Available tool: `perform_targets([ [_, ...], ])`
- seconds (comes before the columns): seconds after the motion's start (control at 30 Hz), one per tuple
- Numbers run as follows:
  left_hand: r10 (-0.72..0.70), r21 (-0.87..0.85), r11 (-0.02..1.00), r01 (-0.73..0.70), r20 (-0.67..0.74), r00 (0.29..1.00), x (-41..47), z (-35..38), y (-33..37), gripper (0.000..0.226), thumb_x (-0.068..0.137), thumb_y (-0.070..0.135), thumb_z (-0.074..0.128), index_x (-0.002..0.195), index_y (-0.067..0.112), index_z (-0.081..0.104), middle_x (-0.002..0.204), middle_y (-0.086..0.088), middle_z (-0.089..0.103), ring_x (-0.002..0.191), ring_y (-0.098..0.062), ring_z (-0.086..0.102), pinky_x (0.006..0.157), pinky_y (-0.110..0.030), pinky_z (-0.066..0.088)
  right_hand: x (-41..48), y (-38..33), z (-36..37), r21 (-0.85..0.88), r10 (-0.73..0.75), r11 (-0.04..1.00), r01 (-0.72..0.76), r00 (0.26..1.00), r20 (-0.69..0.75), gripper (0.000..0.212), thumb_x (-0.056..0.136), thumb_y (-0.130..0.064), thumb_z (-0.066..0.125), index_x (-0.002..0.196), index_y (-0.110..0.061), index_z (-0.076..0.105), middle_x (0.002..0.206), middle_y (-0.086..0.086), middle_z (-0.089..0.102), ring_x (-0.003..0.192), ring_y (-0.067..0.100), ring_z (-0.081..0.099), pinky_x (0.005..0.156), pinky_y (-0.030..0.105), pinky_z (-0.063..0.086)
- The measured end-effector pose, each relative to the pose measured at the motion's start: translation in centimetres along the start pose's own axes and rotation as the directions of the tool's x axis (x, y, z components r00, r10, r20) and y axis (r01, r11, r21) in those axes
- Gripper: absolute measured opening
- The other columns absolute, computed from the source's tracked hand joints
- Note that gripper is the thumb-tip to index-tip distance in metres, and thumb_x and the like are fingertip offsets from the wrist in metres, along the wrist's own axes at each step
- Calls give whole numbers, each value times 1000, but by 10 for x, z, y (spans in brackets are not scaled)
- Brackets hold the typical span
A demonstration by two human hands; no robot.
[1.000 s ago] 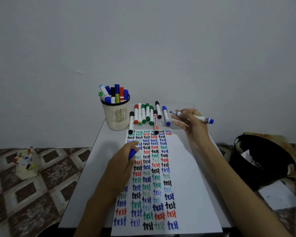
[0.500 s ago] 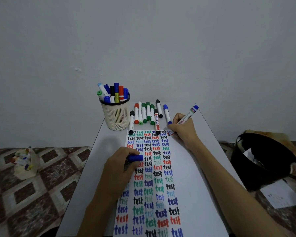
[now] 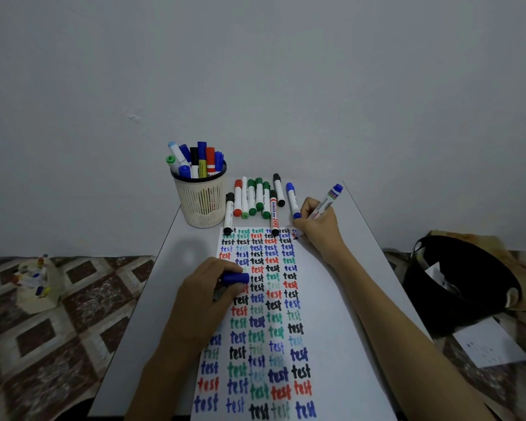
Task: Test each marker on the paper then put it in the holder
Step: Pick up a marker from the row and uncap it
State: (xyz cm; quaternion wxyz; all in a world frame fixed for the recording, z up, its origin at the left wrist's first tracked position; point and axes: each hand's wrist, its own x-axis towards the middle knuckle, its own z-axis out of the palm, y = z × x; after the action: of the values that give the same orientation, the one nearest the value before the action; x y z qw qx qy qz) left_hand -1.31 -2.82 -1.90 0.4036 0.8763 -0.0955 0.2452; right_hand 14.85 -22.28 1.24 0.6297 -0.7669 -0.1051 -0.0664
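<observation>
The right hand [image 3: 316, 230] pinches a blue marker [image 3: 327, 202], tip at the top right corner of the "test"-covered paper [image 3: 331, 314]. The left hand [image 3: 204, 296] grips a blue cap [image 3: 236, 278] at the paper's left side; a "MARKER 500" pen [image 3: 274, 212] overlaps its top edge.

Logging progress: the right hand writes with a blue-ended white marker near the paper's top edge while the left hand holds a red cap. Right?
Not quite: in the head view the left hand holds a blue plastic marker cap, not red. The rest stands.

Loose markers [image 3: 252, 202] flank the holder [image 3: 201, 205] (seemingly nearly full); open tabletop [image 3: 182, 253] lies before it
</observation>
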Motion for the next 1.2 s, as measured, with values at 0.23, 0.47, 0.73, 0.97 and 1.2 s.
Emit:
perform_targets([
  [0.23,-5,15,1000,5,3,1000,0,1,-2,21,80,30,62,99,23,62,95,11,61,90,1,56,79,-7,43,-1,1,1,10,4,1000,-5,1000,24,32,73,17,58,61,-9,45,56,8,51,45,10,50,51,17,49],
  [0.47,-6,7,1000,6,0,1000,0,0,0,20,79,29,62,99,24,61,95,13,60,92,2,54,79,-6,42,1,2,-3,38,21,999,-20,1000,-7,32,73,17,59,61,-8,44,57,11,46,46,13,46,47,18,47],
  [0.73,-24,11,1000,24,6,1000,-1,0,0,21,79,30,62,99,25,61,95,12,60,91,1,56,78,-8,43,-1,3,-1,31,-30,999,30,1000,-2,33,74,18,59,62,-8,42,58,8,46,53,13,49,60,22,54],
  [0.97,-19,1,1000,19,-1,1000,-1,0,0,21,79,28,62,99,20,63,96,10,61,92,2,55,80,-8,43,1,3,-2,7,9,1000,-9,1000,-23,35,75,16,60,62,-10,42,60,8,45,55,15,48,60,25,53],
  [1.2,-22,14,1000,22,2,1000,-1,0,-1,21,79,30,62,99,23,62,95,10,61,90,0,56,79,-7,43,0,3,-2,20,16,1000,-15,999,-47,37,76,17,60,61,-11,41,58,5,45,52,11,48,55,22,50],
])
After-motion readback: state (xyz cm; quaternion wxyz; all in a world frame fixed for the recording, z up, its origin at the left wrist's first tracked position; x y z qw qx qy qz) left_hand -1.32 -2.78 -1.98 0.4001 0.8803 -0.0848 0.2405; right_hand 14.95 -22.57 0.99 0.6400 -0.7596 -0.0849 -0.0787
